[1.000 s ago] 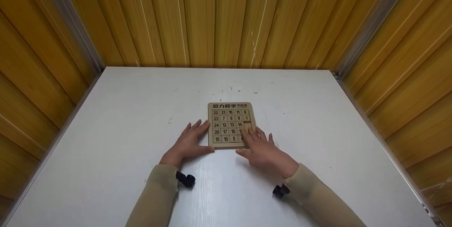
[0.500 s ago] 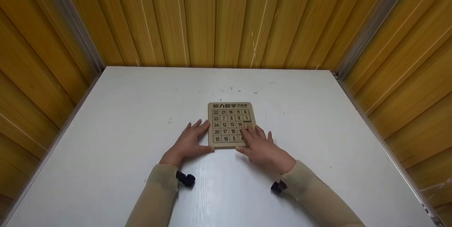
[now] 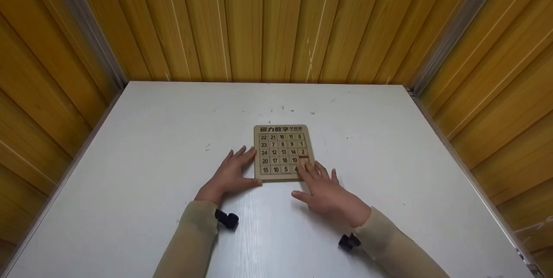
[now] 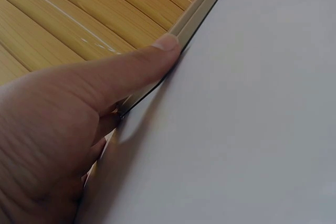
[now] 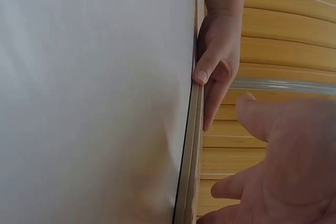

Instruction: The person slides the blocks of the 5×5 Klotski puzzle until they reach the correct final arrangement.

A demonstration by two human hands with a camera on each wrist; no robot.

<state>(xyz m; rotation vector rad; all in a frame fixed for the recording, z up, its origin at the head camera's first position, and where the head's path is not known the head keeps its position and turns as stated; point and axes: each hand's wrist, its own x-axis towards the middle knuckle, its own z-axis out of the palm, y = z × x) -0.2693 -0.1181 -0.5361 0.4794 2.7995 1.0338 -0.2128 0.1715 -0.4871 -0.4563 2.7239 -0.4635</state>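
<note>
A wooden number sliding puzzle lies flat on the white table, its rows of numbered square tiles facing up. At its near left corner rests my left hand: fingertips touch the left side, while the thumb presses the near edge. My right hand reaches over the near right corner with extended fingers. Its fingertips are at the bottom right tile, which they mostly hide; contact cannot be told. Just above them is a gap at the right end of the fourth row. The 2 tile sits directly above that gap.
The white table spreads around the puzzle, with small dark marks on its surface beyond it. Yellow corrugated walls stand at the back and both sides. A small black device is at the right cuff, another at the left.
The 2 tile has slid up from the fourth row into the third, so the gap is now below it. My right hand has drawn back toward the near edge. The left hand stays put.
</note>
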